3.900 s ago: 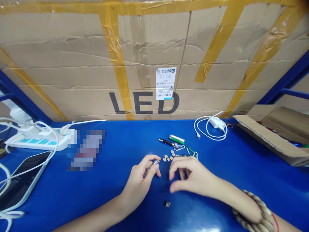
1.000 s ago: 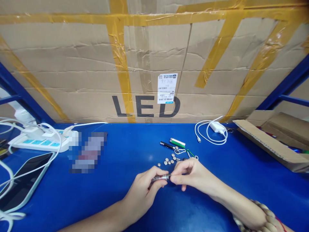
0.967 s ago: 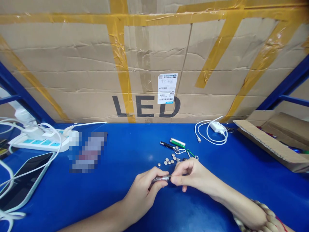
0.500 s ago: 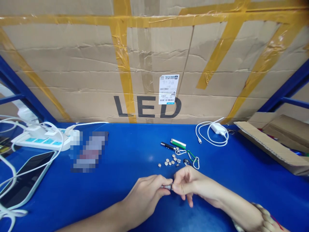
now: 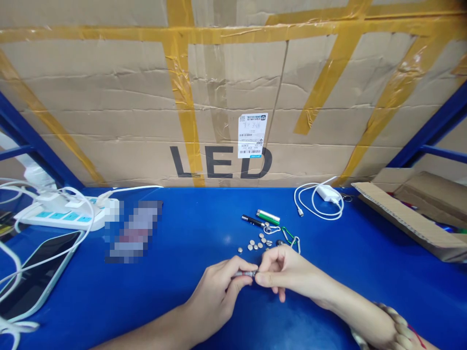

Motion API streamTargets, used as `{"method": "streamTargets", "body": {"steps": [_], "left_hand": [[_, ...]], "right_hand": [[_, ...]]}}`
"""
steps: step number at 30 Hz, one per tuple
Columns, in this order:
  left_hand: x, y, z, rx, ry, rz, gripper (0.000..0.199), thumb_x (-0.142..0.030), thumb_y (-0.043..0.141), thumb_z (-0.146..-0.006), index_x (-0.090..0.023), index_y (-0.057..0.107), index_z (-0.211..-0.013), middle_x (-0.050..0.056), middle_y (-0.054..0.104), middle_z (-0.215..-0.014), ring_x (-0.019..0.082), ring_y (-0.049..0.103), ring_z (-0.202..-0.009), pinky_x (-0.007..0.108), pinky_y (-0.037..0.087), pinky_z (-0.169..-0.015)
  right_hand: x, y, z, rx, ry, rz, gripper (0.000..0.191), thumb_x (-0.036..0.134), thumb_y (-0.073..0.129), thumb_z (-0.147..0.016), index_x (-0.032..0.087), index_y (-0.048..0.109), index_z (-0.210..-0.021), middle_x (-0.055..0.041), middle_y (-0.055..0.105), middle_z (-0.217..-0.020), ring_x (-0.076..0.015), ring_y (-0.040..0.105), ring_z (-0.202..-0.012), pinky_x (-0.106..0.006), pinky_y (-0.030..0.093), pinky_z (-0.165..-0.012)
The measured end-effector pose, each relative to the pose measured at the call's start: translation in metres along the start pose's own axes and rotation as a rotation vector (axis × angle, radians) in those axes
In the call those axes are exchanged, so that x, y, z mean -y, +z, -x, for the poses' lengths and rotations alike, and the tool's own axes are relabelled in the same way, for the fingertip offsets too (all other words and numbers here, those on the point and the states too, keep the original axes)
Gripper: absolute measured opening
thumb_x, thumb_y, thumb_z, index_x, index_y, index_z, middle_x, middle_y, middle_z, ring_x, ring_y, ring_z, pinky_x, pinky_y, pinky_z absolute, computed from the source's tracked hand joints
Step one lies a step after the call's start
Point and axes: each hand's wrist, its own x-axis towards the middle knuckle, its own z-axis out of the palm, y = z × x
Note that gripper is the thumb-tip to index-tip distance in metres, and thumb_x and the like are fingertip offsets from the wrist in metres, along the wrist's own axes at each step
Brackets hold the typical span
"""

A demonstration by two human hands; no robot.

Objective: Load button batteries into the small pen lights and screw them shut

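Observation:
Low in the middle, my left hand (image 5: 219, 287) is closed around a small silver-grey metal tube (image 5: 245, 274) with a reddish patch. My right hand (image 5: 279, 267) pinches the tube's right end between thumb and finger; a dark bit shows there, but the fingertips hide its shape. Its lower fingers hang loosely curled. Just beyond the hands lie several button cells (image 5: 252, 243). Behind them are a black pen-like tube (image 5: 252, 220) and a green and silver tube (image 5: 268, 217). A green carabiner (image 5: 288, 235) and silver clips lie nearby, one partly behind my right hand.
A white cable with a charger (image 5: 330, 194) lies at the back right, before an open cardboard box (image 5: 412, 218). Left are a power strip (image 5: 65, 214), a phone (image 5: 40, 272) and a blurred-out item (image 5: 134, 231). A large taped carton (image 5: 138, 112) closes off the back.
Both hands have moved slightly up and left with the tube. More of the tube shows between my left fingers. The view has shifted a little.

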Motion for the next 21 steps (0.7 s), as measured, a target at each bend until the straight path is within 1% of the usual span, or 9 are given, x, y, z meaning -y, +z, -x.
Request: {"method": "streamTargets", "body": {"steps": [2,6,8,10,14,16,18,21], "left_hand": [[0.001,0.0004,-0.0007,-0.019,-0.043,0.046,0.018,-0.015,0.041,-0.09,-0.018,0.059,-0.094,0.001,0.064,-0.08,0.011,0.059,-0.072,0.017,0.042,-0.067],[0.0035,0.0007,-0.002,-0.038,-0.116,0.1,0.017,-0.017,0.041,-0.09,-0.018,0.058,-0.093,0.0,0.064,-0.079,0.01,0.059,-0.07,0.017,0.042,-0.066],[0.004,0.0007,-0.0027,-0.044,-0.152,0.105,0.017,-0.02,0.041,-0.09,-0.017,0.058,-0.092,0.0,0.064,-0.076,0.01,0.058,-0.069,0.018,0.041,-0.064],[0.0038,0.0006,-0.0035,-0.041,-0.183,0.109,0.017,-0.022,0.041,-0.091,-0.017,0.057,-0.092,0.0,0.063,-0.075,0.011,0.058,-0.068,0.018,0.04,-0.063],[0.0025,0.0,-0.0054,-0.02,-0.191,0.105,0.019,-0.021,0.039,-0.09,-0.017,0.057,-0.089,-0.001,0.062,-0.074,0.01,0.055,-0.065,0.019,0.038,-0.061],[0.0019,-0.0008,-0.0057,0.004,-0.195,0.09,0.019,-0.021,0.039,-0.09,-0.016,0.057,-0.086,-0.001,0.061,-0.073,0.01,0.053,-0.062,0.019,0.036,-0.059],[0.0017,-0.0018,-0.0051,0.043,-0.19,0.087,0.019,-0.02,0.039,-0.09,-0.016,0.056,-0.084,-0.001,0.06,-0.071,0.01,0.051,-0.061,0.019,0.035,-0.059],[0.002,-0.0029,-0.0023,0.093,-0.165,0.099,0.016,-0.021,0.038,-0.09,-0.016,0.051,-0.082,-0.001,0.059,-0.07,0.01,0.052,-0.063,0.02,0.036,-0.061]], "right_hand": [[-0.0015,0.0003,-0.0013,-0.066,-0.108,0.1,0.031,0.034,0.081,-0.051,0.012,0.063,-0.062,0.0009,0.055,-0.051,-0.0069,0.048,-0.045,-0.016,0.041,-0.04],[-0.0017,0.0,-0.001,-0.256,-0.44,0.361,0.03,0.036,0.08,-0.054,0.014,0.067,-0.069,-0.0019,0.059,-0.063,-0.0081,0.05,-0.049,-0.018,0.041,-0.044],[-0.0017,-0.001,0.0,-0.31,-0.581,0.487,0.028,0.04,0.077,-0.059,0.017,0.07,-0.073,-0.0037,0.061,-0.071,-0.009,0.053,-0.051,-0.02,0.042,-0.046],[-0.0027,-0.0028,0.0007,-0.332,-0.673,0.604,0.024,0.043,0.072,-0.066,0.02,0.072,-0.076,-0.0045,0.062,-0.074,-0.01,0.055,-0.053,-0.021,0.043,-0.048],[-0.0069,-0.0062,0.0026,-0.325,-0.784,0.765,0.019,0.041,0.064,-0.077,0.024,0.073,-0.078,-0.0038,0.063,-0.074,-0.0116,0.058,-0.059,-0.021,0.044,-0.051],[-0.008,-0.0066,0.0039,-0.315,-0.816,0.796,0.02,0.04,0.061,-0.08,0.025,0.073,-0.077,-0.0035,0.064,-0.074,-0.0117,0.059,-0.061,-0.021,0.044,-0.054],[-0.0078,-0.0059,0.0048,-0.313,-0.793,0.765,0.021,0.042,0.061,-0.079,0.025,0.073,-0.075,-0.0031,0.063,-0.071,-0.0115,0.058,-0.06,-0.021,0.043,-0.054],[-0.0063,-0.004,0.0043,-0.298,-0.672,0.665,0.025,0.048,0.065,-0.072,0.025,0.073,-0.067,-0.0028,0.062,-0.064,-0.0115,0.056,-0.055,-0.022,0.04,-0.05]]}}
